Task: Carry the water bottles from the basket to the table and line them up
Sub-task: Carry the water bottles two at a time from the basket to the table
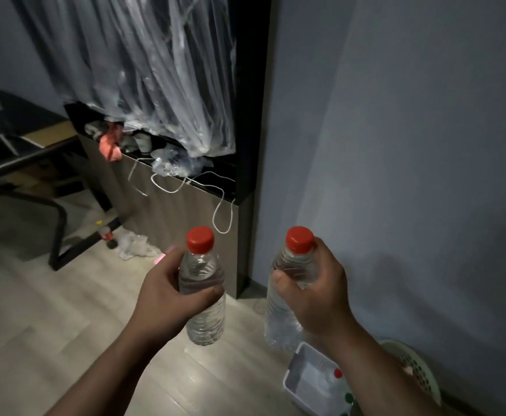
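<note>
With your left hand [167, 292] curled round the left bottle [205, 319] and your right hand [320, 295] round the right bottle [284, 307], both upright in the air above the floor [65, 310], the thin plastic may flex and slip if you grip loosely while walking.

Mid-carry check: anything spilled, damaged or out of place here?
No spill: the left-hand bottle and right-hand bottle are capped and look intact. Off to the left, crumpled white litter lies on the floor by the chair base, and white cords dangle off the cabinet.
</note>
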`<state>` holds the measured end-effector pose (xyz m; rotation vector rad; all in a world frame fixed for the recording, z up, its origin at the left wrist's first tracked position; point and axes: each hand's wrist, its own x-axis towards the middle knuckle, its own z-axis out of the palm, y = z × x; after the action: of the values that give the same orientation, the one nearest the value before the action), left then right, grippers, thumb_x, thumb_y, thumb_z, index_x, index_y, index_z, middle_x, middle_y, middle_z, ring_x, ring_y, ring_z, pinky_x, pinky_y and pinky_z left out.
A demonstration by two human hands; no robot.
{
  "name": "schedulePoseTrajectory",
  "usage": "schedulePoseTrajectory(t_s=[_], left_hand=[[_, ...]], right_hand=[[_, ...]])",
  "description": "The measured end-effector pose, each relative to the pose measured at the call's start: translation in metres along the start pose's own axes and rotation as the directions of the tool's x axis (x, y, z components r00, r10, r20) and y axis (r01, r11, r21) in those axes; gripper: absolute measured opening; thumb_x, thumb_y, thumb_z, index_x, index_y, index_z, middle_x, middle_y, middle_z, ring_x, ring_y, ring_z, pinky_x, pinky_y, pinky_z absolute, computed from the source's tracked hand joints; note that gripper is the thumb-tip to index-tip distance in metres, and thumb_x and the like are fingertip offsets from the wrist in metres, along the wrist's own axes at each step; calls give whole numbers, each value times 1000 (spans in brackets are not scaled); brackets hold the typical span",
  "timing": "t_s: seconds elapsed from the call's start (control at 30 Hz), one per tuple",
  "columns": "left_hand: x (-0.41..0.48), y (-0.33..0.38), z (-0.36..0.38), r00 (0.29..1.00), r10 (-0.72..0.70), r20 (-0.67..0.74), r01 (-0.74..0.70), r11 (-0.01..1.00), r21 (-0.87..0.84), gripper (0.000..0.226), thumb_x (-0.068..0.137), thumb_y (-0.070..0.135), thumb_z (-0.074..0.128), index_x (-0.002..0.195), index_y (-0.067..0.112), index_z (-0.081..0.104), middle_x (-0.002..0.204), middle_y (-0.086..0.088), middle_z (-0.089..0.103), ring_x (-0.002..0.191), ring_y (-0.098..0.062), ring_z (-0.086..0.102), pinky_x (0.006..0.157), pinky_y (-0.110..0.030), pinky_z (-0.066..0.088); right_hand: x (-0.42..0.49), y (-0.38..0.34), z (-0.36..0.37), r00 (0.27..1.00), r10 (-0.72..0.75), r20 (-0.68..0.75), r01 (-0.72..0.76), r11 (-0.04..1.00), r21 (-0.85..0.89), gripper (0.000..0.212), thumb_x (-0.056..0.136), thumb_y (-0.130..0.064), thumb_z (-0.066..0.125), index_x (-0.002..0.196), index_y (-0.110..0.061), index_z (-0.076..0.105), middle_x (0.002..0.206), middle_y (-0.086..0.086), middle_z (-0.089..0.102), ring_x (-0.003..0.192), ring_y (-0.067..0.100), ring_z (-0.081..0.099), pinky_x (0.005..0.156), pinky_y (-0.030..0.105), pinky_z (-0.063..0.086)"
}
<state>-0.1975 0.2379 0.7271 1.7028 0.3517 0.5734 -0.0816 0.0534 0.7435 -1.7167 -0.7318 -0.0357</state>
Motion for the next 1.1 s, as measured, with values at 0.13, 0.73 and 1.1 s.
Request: schedulePoseTrajectory(t_s=[0.13,0.73,1.1], left_hand=[[-3,10,-9,990,-11,-143,12,1000,2,44,46,30,80,89,30,70,90,-9,74,80,-23,73,70,-30,60],[-47,-23,-207,768,-53,-638,104,994,43,44,46,35,82,88,31,71,87,-7,75,79,-19,73,71,-31,57],[-6,-60,-389,760,-27,-649,110,990,88,44,45,38,80,87,35,70,89,0,74,76,-11,71,66,-17,55]], right_hand=[[25,2,9,990,-61,128,53,996,68,19,65,-19,70,79,-24,58,86,-8,65,67,6,63,59,5,45],[89,-33,245,845,-219,487,89,957,276,30,61,-33,69,90,-29,64,78,1,71,75,21,70,72,40,57],[120,-89,434,824,-275,494,114,936,332,31,60,-32,66,90,-41,65,76,-7,68,66,7,63,66,17,50]])
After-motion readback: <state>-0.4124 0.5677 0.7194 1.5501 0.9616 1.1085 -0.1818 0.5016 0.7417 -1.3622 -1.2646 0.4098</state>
